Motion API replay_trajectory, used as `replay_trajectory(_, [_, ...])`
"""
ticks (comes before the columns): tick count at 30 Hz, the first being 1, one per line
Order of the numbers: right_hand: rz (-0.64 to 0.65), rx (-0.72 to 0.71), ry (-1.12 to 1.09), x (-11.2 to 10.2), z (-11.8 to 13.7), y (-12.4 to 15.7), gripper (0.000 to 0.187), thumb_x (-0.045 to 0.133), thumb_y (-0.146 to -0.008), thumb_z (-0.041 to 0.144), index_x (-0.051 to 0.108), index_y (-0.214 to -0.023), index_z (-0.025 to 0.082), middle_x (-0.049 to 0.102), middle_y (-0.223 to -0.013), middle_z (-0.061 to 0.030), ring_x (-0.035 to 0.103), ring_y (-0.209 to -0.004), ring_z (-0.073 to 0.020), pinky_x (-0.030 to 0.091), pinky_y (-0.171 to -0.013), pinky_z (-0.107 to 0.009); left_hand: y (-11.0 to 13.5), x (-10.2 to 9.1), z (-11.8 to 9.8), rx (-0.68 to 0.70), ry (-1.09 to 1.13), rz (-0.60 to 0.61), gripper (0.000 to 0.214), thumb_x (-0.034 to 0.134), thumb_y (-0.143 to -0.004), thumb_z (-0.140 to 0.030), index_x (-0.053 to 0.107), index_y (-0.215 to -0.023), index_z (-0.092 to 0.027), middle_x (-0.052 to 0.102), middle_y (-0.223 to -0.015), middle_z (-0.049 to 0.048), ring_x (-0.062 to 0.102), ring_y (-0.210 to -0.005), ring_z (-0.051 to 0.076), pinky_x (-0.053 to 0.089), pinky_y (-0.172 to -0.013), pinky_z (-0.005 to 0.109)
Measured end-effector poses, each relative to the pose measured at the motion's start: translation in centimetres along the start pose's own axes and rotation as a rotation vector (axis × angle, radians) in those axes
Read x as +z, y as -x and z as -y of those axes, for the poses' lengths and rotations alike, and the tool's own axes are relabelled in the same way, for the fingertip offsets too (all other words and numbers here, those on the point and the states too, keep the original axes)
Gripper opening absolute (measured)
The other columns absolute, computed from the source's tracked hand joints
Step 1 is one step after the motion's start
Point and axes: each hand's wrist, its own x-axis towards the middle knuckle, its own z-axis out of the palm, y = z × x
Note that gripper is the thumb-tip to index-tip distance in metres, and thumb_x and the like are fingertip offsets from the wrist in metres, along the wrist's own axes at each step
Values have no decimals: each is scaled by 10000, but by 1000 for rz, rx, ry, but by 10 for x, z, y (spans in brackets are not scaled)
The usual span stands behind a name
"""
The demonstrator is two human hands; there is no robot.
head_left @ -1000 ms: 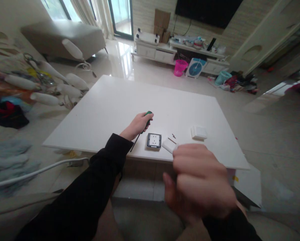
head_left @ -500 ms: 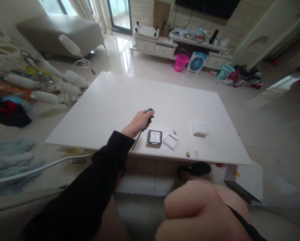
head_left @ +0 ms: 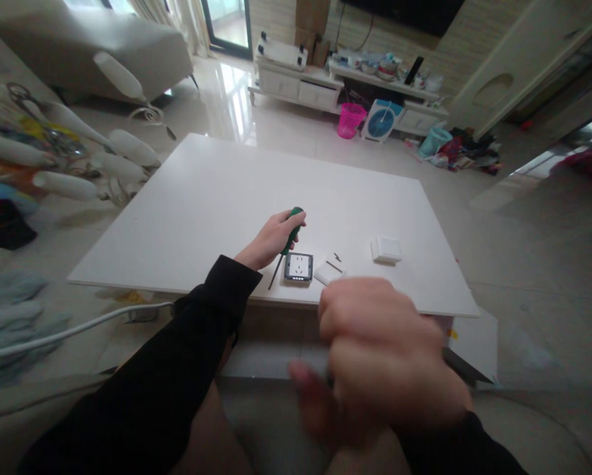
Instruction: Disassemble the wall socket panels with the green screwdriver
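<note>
My left hand rests on the white table and grips a green-handled screwdriver, its shaft pointing down toward the table's near edge. Just right of it lies a dark-framed wall socket, face up. A white cover plate and a small screw lie beside the socket. My right hand is close to the camera, blurred, with its fingers curled in a fist; I cannot see anything in it. It hides part of the table's near edge.
A white switch module lies further right on the table. A white cable runs along the floor at left. A pile of white lamp parts lies left. A TV cabinet, pink bin and small fan stand behind.
My right hand has risen from the bottom of the view and now covers the table's near edge again. My left hand keeps the screwdriver in the same spot.
</note>
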Motion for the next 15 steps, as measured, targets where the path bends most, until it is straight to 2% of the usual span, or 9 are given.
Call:
replay_trajectory(1, [-74, -48, -30, 2, -19, -13, 243, 555, -895, 500, 535, -713, 340, 436, -593, 8, 528, -585, -226, 550, -611, -443, 1, 3, 1, 40, 24, 30, 234, 595, -985, -345, 634, -870, -145, 549, -688, -4, 516, -562, 92, 422, -520, 214])
replay_trajectory(2, [-203, 12, -41, 4, -40, -24, 192, 544, -928, 444, 548, -779, 322, 501, -671, -12, 577, -668, -234, 566, -659, -447, 2, 6, 1, 82, 44, 66, 238, 622, -972, -364, 652, -896, -140, 568, -724, 3, 534, -603, 97, 446, -562, 218])
replay_trajectory(3, [-271, 104, -34, 7, -60, -33, 126, 561, -939, 416, 570, -878, 306, 562, -764, -26, 612, -745, -230, 579, -696, -435, 3, 8, 2, 123, 56, 104, 257, 650, -956, -388, 668, -918, -134, 585, -756, 9, 545, -639, 102, 460, -597, 223])
replay_trajectory(4, [-294, 165, -38, 10, -80, -38, 132, 587, -936, 420, 570, -964, 292, 602, -848, -34, 627, -788, -219, 582, -701, -409, 3, 11, 3, 162, 57, 139, 288, 675, -937, -418, 679, -929, -130, 596, -777, 12, 550, -667, 108, 464, -622, 229])
replay_trajectory(7, [-169, 320, -177, 20, -124, -36, 328, 673, -901, 439, 521, -1135, 267, 652, -1099, -67, 673, -922, -212, 602, -765, -381, 5, 18, 8, 251, 6, 210, 377, 731, -878, -498, 707, -928, -125, 631, -808, 23, 573, -749, 133, 472, -699, 250])
replay_trajectory(9, [-72, 351, -325, 27, -140, -27, 464, 715, -881, 433, 470, -1242, 275, 656, -1171, -77, 688, -1015, -226, 615, -835, -399, 4, 21, 12, 281, -6, 215, 396, 753, -852, -513, 724, -937, -127, 666, -840, 33, 602, -819, 153, 485, -779, 270])
replay_trajectory(10, [-69, 360, -370, 30, -145, -22, 517, 734, -870, 429, 446, -1275, 282, 659, -1174, -74, 690, -1031, -228, 617, -854, -404, 4, 23, 14, 286, 3, 214, 403, 759, -844, -516, 733, -951, -129, 683, -859, 38, 614, -846, 159, 487, -810, 279])
replay_trajectory(15, [-148, 417, -408, 34, -154, -13, 517, 733, -866, 428, 440, -1262, 274, 689, -1017, -42, 703, -919, -224, 613, -756, -376, 2, 32, 26, 240, 116, 222, 467, 791, -809, -546, 747, -1004, -124, 724, -888, 54, 637, -834, 157, 493, -796, 285])
